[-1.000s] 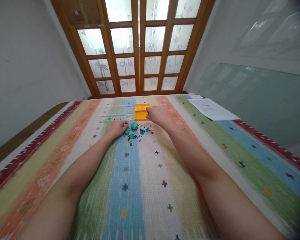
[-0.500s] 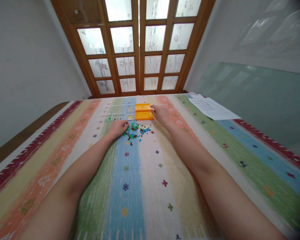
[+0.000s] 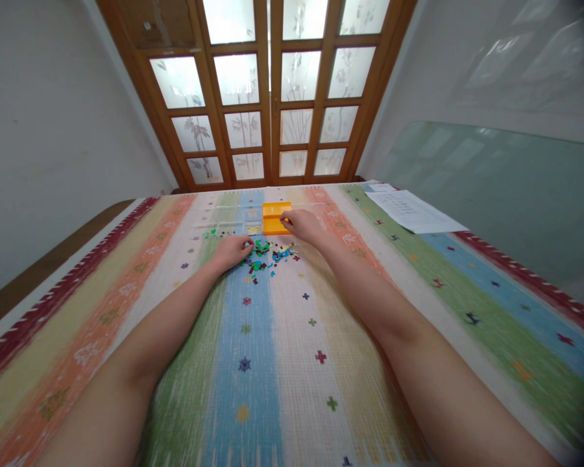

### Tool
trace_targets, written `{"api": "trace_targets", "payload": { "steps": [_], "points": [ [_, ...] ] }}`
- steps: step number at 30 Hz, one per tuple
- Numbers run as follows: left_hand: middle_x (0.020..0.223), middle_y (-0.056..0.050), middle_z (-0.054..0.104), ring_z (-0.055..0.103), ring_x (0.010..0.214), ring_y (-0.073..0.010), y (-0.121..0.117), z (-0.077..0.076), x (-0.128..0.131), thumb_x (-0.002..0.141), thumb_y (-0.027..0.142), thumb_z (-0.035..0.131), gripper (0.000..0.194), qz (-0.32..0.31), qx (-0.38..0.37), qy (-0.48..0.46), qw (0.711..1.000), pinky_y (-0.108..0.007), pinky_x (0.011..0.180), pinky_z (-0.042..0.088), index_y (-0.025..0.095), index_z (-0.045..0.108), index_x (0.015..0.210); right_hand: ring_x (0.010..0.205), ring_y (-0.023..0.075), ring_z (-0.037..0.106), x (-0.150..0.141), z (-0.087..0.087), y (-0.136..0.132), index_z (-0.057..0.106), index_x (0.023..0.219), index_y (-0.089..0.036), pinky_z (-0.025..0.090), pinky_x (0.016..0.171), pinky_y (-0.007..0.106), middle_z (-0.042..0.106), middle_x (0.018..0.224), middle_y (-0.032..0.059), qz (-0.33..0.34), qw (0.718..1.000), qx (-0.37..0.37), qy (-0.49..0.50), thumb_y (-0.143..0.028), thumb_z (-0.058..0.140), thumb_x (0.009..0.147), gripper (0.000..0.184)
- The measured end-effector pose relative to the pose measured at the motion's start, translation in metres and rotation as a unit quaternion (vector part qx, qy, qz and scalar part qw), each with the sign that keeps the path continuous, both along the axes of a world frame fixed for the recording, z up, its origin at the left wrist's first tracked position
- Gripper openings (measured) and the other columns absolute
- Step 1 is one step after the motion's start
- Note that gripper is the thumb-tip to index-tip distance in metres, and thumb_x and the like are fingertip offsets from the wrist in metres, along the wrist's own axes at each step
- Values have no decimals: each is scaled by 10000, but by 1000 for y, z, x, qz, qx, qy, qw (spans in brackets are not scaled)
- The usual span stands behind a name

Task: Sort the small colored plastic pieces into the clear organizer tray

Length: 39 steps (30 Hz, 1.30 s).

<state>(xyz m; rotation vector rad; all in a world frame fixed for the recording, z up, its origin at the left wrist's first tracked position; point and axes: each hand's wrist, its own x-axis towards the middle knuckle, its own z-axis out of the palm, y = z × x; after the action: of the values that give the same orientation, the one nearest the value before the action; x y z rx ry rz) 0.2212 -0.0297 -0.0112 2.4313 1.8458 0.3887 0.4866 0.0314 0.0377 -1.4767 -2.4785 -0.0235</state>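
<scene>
A pile of small green, blue, dark red and pale pieces (image 3: 260, 248) lies on the striped tablecloth. At its left edge rests my left hand (image 3: 232, 252), with fingers curled and pinched together; anything between them is too small to make out. An open orange box (image 3: 277, 209) stands just behind the pile. Over the right side of its front half, my right hand (image 3: 305, 227) has thumb and fingers pinched, and whatever they hold is hidden. Left of the orange box sits a clear compartment tray (image 3: 224, 224), with some yellow pieces (image 3: 254, 228) in its near right compartment.
A few green pieces (image 3: 212, 233) are at the left end of the clear tray. White printed sheets (image 3: 413, 211) lie at the table's right edge, beside a leaning glass panel (image 3: 496, 175). Wooden doors (image 3: 270, 117) with glass panes stand beyond the table.
My right hand has moved left, from the orange box's right edge to over its front half. My left hand has shifted very slightly right beside the pile.
</scene>
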Motion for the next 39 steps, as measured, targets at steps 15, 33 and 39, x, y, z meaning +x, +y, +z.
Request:
{"api": "trace_targets", "payload": {
  "steps": [15,33,39],
  "points": [
    [833,-36,751,685,833,-236,-8,6,11,922,338,573,306,-56,-15,10,998,-315,767,465,295,795,1128,1003,235,657,-2,-3,-3,741,1238,-221,396,801,290,756,1150,104,3,1000,-3,-4,-314,472,1020,358],
    [886,-41,739,660,853,-229,4,11,-13,952,381,529,351,95,53,-48,993,-293,734,419,272,756,1196,959,208,640,-12,-29,-14,745,1132,-198,344,749,265,752,1095,106,47,999,13,-3,-354,424,1059,364],
    [886,-46,738,654,834,-229,22,5,-42,953,399,515,371,181,87,-87,976,-289,709,402,258,756,1197,903,204,638,-19,-47,-11,738,1047,-210,305,702,284,761,1040,89,81,994,68,23,-372,437,1059,342]
  ]
}}
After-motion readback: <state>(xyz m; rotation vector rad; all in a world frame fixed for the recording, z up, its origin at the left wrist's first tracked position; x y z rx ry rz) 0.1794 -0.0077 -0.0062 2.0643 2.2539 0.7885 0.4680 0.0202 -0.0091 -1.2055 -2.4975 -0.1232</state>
